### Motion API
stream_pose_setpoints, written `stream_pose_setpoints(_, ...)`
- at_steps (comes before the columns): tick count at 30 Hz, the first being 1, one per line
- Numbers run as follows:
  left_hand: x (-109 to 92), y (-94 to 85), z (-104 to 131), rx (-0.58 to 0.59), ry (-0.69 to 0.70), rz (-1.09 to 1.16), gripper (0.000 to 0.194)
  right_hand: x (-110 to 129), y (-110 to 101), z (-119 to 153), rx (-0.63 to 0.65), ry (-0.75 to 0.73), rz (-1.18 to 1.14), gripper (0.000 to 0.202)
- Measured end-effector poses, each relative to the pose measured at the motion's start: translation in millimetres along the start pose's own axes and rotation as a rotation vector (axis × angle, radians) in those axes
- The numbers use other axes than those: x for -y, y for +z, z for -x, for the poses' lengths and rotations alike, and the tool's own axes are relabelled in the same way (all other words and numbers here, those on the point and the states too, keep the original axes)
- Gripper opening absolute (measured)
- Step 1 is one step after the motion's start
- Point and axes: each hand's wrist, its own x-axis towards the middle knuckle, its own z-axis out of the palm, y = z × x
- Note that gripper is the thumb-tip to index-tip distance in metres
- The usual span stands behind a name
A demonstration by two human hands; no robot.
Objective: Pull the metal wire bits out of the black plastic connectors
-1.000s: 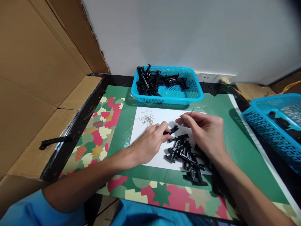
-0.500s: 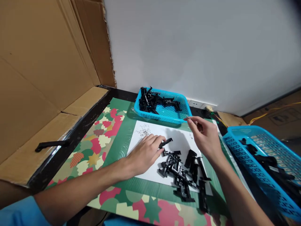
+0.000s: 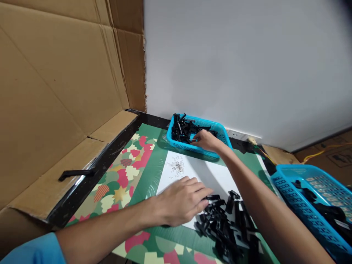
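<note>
My left hand (image 3: 183, 201) lies low over the white sheet (image 3: 189, 161), fingers stretched toward a pile of black plastic parts (image 3: 220, 223). Its thumb and forefinger are apart at the pile's left edge, with nothing visibly between them. My right hand (image 3: 206, 140) reaches over the front rim of the far blue basket (image 3: 187, 147), its fingers closed around a thin metal tool (image 3: 194, 139), possibly tweezers, mostly hidden. Black plastic parts (image 3: 181, 130) fill the basket's left side. A small heap of fine wire pieces, perhaps springs (image 3: 177, 166), rests on the sheet.
A second blue basket (image 3: 297, 205) with black parts stands at the right. One black bar-shaped part (image 3: 75, 173) lies on the left ledge. Cardboard (image 3: 63, 66) walls the left side; a white wall (image 3: 220, 62) rises behind. A power socket (image 3: 236, 135) sits behind the far basket.
My right hand has moved left into the far basket. My left hand has come nearer the pile, and the black part it held no longer shows. The view has shifted slightly.
</note>
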Motion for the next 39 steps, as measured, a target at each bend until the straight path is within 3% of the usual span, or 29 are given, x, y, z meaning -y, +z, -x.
stream_pose_setpoints(3,0.9,1.3,-0.6,-0.082,-0.107,0.012,0.038,0.4,0.2,-1.4,0.003,0.011,0.026,0.014)
stream_pose_setpoints(7,4.7,-1.5,-3.3,-0.290,-0.266,0.175,0.031,-2.7,-15.8,11.1,-0.098,0.068,0.103,0.014)
stream_pose_setpoints(11,9.9,-2.7,-5.4,-0.454,-0.361,0.378,0.027,-4.6,-45.5,48.8,-0.238,0.077,0.176,0.016)
stream_pose_setpoints(14,11.7,0.1,-5.7,-0.498,-0.408,0.528,0.030,1.6,-61.2,92.9,-0.184,-0.047,0.050,0.020)
stream_pose_setpoints(18,10.4,3.7,-6.0,-0.474,-0.407,0.657,0.048,15.0,-54.1,150.0,0.096,-0.142,-0.248,0.024)
stream_pose_setpoints(21,7.0,2.6,-6.1,-0.359,-0.370,0.699,0.048,20.2,-34.7,176.6,0.135,-0.132,-0.342,0.021)
stream_pose_setpoints(25,-1.2,-0.6,-4.2,-0.228,-0.324,0.639,0.037,19.5,-17.2,187.8,0.156,-0.150,-0.414,0.019)
stream_pose_setpoints(29,-10.0,1.8,-1.7,-0.244,-0.327,0.552,0.032,16.6,-21.3,181.4,0.168,-0.173,-0.384,0.020)
stream_pose_setpoints(32,-6.8,3.1,-3.3,-0.411,-0.346,0.575,0.020,17.7,-26.0,168.8,0.149,-0.204,-0.393,0.028)
stream_pose_setpoints(36,19.3,-4.5,-9.1,-0.956,-0.435,0.583,0.016,26.8,-11.7,146.3,-0.065,-0.094,-0.367,0.036)
stream_pose_setpoints(37,27.0,-6.7,-10.4,-1.063,-0.445,0.551,0.017,30.4,-4.5,141.3,-0.073,-0.072,-0.328,0.032)
stream_pose_setpoints(39,38.7,-8.9,-12.5,-1.153,-0.460,0.543,0.019,38.3,11.3,133.5,0.016,-0.088,-0.275,0.022)
